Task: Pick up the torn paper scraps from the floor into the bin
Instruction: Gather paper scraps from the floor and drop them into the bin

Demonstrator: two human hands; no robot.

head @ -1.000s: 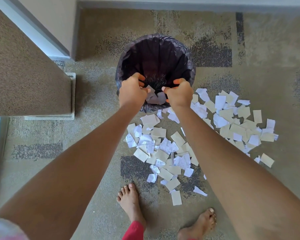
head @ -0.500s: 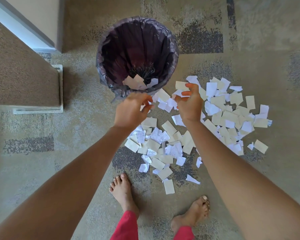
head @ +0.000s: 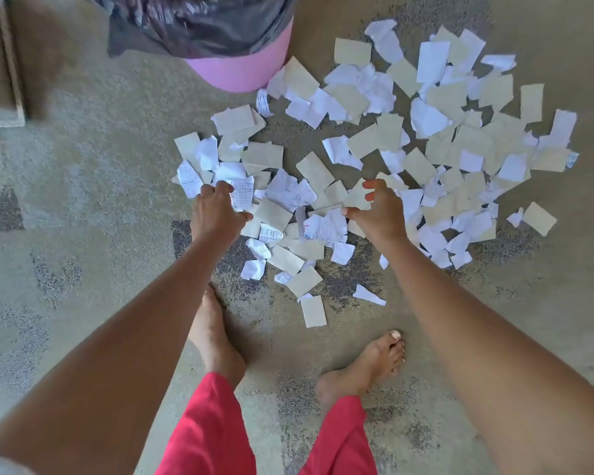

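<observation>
Right hand [head: 378,214] is down in the pile, thumb and fingertips pinching a beige scrap [head: 356,199] by its edge and tilting it up off the others. Left hand [head: 216,214] is down too, fingers curled over the white pieces beside a printed slip [head: 242,193]; whether anything is caught under them, I can't tell, my knuckles cover it. The paper scraps [head: 367,142] are spread over the carpeted floor [head: 83,200] ahead of my bare feet [head: 213,337] and out to the right, the nearest touching the bin [head: 240,73]. Only the bin's pink side and the hanging black liner [head: 203,25] show; the rim and inside are cut off at the top edge. Half a second ago both hands were up by that rim with the bin's mouth in plain view; now they've dropped into the pile.
</observation>
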